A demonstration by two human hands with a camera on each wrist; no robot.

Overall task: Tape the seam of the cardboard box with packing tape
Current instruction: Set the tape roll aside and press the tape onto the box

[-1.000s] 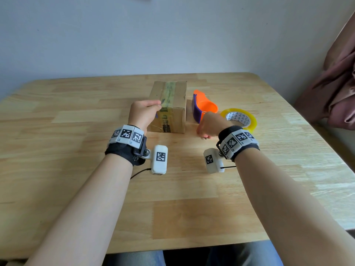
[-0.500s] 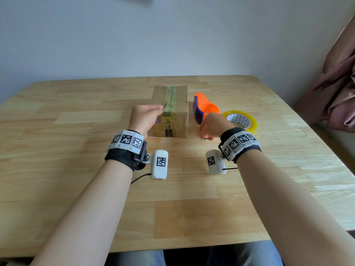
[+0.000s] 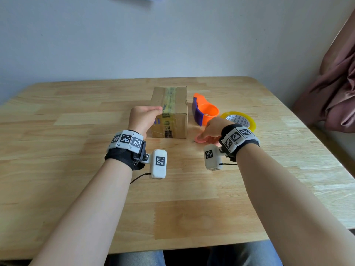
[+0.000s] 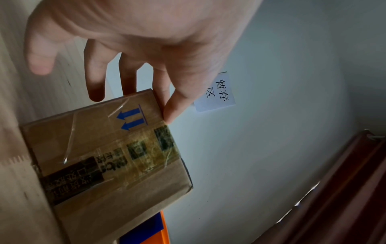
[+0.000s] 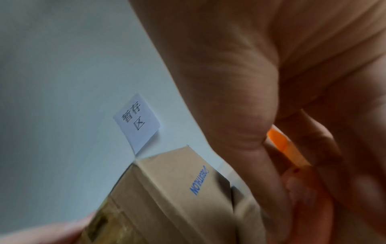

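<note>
Two hands work low over the bench [image 3: 76, 189] in the head view. The left hand [image 3: 143, 120] makes a light grip on the near top edge of the cardboard box [image 3: 180, 104], fingertips at the border of the yellowed tape strip [image 3: 170, 100] already lying along the seam. Just right of that grip stands the orange tape dispenser [image 3: 206, 112]; the tape roll [image 3: 240, 120] lies beyond the right hand [image 3: 210, 129], which hovers near the bench with curled fingers, holding nothing visible.

Left wrist view: the fingers [image 4: 171, 107] pinch the box corner beside blue arrows [image 4: 131, 118]; old film there is wrinkled. Risk, as a judgement: new tape laid over these wrinkles may bubble or lift, and a one-corner hold may let the light box slide when tape is pulled.

Right wrist view: blurred; the palm fills the frame, with the box and an orange edge past it. Whether the fingers touch the dispenser cannot be told. The dispenser, close against the box's side, may obstruct the reach for the roll. A paper note [image 5: 137, 122] hangs on the wall.
</note>
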